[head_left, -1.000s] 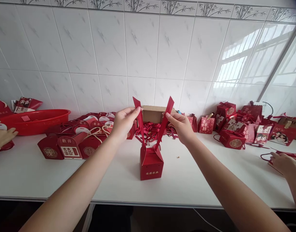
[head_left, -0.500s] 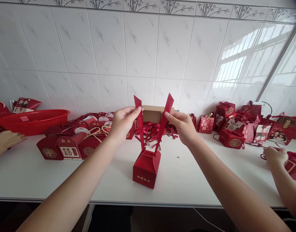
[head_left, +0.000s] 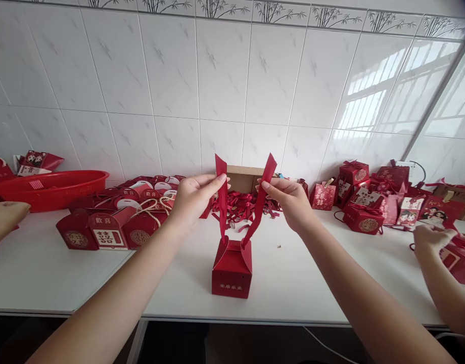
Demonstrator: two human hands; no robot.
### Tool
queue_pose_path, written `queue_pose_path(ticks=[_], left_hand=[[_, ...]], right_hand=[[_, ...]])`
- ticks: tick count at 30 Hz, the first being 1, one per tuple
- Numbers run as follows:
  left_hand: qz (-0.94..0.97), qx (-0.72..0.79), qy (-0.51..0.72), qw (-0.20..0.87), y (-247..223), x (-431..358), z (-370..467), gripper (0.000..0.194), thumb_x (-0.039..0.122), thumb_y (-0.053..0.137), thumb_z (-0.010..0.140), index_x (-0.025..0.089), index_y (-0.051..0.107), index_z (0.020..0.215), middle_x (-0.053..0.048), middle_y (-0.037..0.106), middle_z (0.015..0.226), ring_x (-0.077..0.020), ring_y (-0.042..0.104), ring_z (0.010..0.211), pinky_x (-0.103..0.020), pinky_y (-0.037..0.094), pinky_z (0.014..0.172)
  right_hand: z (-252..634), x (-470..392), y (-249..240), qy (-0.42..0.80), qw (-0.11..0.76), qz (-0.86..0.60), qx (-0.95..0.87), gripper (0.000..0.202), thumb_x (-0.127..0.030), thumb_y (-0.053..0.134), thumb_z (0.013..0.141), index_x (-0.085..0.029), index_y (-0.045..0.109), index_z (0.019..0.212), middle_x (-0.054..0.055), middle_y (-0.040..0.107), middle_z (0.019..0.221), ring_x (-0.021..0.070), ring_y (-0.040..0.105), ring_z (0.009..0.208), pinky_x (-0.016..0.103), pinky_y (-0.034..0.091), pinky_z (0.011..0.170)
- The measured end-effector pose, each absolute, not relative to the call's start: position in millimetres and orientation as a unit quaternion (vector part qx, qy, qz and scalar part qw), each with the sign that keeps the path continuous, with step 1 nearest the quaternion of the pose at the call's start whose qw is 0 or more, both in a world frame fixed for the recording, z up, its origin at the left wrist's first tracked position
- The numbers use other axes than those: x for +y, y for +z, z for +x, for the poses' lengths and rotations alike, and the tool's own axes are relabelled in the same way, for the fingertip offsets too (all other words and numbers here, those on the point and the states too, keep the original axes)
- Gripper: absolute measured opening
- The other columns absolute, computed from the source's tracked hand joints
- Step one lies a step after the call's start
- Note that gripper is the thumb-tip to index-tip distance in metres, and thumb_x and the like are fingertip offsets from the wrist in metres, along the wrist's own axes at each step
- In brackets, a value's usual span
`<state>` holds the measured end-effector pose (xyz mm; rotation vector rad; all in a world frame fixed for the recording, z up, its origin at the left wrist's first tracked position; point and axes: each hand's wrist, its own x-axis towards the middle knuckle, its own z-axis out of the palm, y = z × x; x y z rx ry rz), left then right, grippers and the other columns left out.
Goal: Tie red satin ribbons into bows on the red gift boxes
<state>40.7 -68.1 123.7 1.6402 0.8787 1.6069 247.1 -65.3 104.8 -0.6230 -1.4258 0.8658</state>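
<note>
A small red gift box point(head_left: 231, 275) with gold characters on its front stands on the white table point(head_left: 293, 283), in the middle of the view. Red ribbon point(head_left: 258, 212) comes up from both sides of its folded top. My left hand point(head_left: 196, 197) pinches the left ribbon end between thumb and fingers. The right end is pinched in my right hand point(head_left: 287, 199). Both ends are held up above the box, and their cut tips stick out over my fingers. Behind my hands lies a pile of loose red ribbons point(head_left: 238, 206) by an open cardboard box point(head_left: 245, 174).
Red gift boxes point(head_left: 111, 230) and a red plastic basket point(head_left: 73, 184) stand on the left. More decorated boxes point(head_left: 363, 217) are piled at the right. A co-worker's hand point(head_left: 7, 217) shows at the left edge, another person's hand point(head_left: 431, 240) at the right, by a red box.
The gift box has turned and settled, its front now facing me squarely. My hands have shifted slightly right, still holding the ribbon ends. The neighbouring hands have moved a little.
</note>
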Motion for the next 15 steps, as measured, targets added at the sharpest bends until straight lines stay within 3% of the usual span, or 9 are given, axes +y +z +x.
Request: queue_pose_path(ticks=[9,15], left_hand=[[0.609,0.34,0.644,0.315,127.2,-69.3,35.5,0.031,0.045,0.071,0.07,0.018,0.075,0.086,-0.007,0.074,0.086,-0.024,0.067,0.087,-0.034,0.053,0.076],[0.61,0.325,0.653,0.311,126.6,-67.1,39.9,0.031,0.045,0.071,0.07,0.018,0.075,0.085,-0.007,0.074,0.088,-0.0231,0.066,0.092,-0.034,0.05,0.085]], right_hand=[[246.9,-64.3,101.5,0.377,0.622,-0.276,-0.629,0.022,-0.041,0.071,0.073,-0.021,0.073,0.081,0.003,0.069,0.075,0.0147,0.06,0.07,0.029,0.047,0.065],[243.5,-64.7,106.3,0.392,0.619,-0.262,-0.628,0.02,-0.041,0.071,0.074,-0.021,0.072,0.08,0.002,0.068,0.077,0.0158,0.061,0.075,0.03,0.048,0.068]])
